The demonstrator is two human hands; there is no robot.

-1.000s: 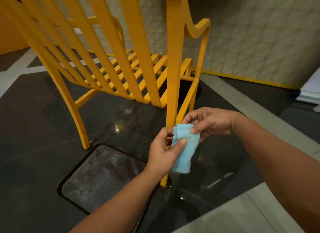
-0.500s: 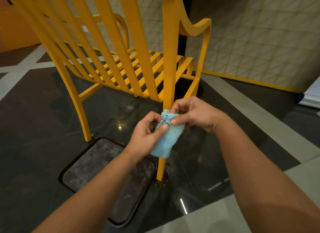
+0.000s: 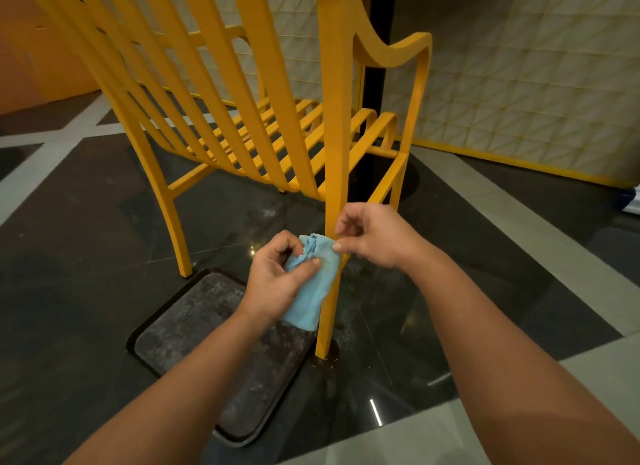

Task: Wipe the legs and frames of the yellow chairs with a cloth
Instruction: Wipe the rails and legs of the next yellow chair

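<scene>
change: cloth (image 3: pixel 311 291) was less bunched than half a second before, hanging beside the chair leg (image 3: pixel 327 326) | left hand (image 3: pixel 277 277): gripped its top | right hand (image 3: pixel 374 236): curled, thumb pinching its corner at the leg | meaning: cloth readied, wiping this leg likely next

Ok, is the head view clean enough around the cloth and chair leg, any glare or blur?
Head view: dim, warm light; left hand, right hand and blue cloth look sharp, no motion blur. Head view: the glossy dark floor carries small glints and one bright streak lower down, none on the cloth. Head view: wide-angle bowing toward the edges.
</scene>
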